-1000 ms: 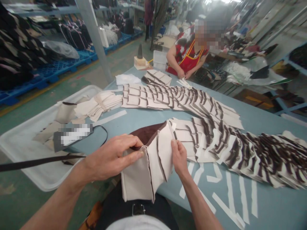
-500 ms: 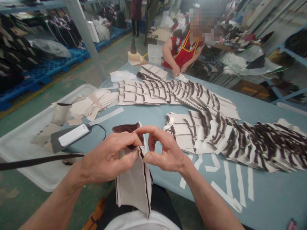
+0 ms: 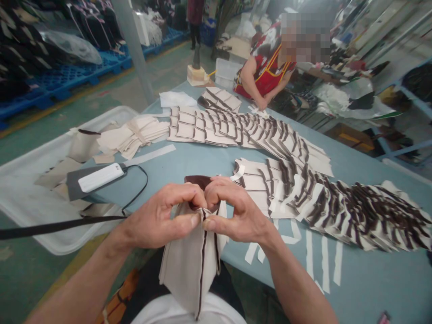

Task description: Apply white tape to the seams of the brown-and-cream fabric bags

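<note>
A cream fabric piece (image 3: pixel 187 263) with a dark brown seam down its middle hangs from my hands in front of my lap. My left hand (image 3: pixel 165 216) pinches its upper edge, thumb on the near side and fingers bent behind. Right beside it, my right hand (image 3: pixel 236 211) pinches the same edge across the seam. Both thumb tips nearly meet at the dark seam line. Behind my fingers a dark brown part (image 3: pixel 197 181) of the piece shows. The inner side of the fold is hidden.
Overlapping rows of similar cream pieces (image 3: pixel 209 128) and a dark-edged pile (image 3: pixel 354 211) cover the blue table (image 3: pixel 371 279). White strips (image 3: pixel 325 265) lie near its front. A white power bank (image 3: pixel 101 177) with a cable sits left, by a white bin (image 3: pixel 64 229). A co-worker (image 3: pixel 266 76) works opposite.
My right hand has closed onto the fabric's edge; before, its fingers stood apart beside the seam. The piece has turned so the seam faces me. The view has shifted slightly.
</note>
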The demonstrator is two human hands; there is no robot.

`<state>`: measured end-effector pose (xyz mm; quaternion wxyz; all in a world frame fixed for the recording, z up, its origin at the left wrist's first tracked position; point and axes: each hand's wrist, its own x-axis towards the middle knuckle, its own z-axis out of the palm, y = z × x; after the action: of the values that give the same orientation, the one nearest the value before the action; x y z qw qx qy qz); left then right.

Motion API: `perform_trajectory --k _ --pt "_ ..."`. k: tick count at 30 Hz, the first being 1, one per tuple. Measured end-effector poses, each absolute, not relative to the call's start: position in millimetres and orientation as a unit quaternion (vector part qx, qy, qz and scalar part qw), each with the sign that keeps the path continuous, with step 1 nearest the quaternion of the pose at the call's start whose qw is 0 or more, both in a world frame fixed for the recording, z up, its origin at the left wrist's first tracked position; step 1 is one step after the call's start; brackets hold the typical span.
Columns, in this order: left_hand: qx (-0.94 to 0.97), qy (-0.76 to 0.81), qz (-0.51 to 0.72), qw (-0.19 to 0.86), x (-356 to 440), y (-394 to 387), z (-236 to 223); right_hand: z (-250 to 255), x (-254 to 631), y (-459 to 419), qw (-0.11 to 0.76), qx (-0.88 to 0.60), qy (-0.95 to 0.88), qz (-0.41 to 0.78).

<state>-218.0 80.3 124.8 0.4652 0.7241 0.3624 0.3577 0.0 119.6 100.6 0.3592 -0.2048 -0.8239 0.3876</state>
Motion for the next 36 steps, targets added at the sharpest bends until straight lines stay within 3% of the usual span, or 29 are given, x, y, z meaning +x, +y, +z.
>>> perform_trajectory --k 17,36 --pt "0.718 0.306 0.358 0.511 -226 81 109 100 0 109 0.343 -0.199 -0.802 0.446" --pt "0.785 0.307 0.273 0.462 -242 86 134 117 -1 93 0.332 -0.263 -0.825 0.375"
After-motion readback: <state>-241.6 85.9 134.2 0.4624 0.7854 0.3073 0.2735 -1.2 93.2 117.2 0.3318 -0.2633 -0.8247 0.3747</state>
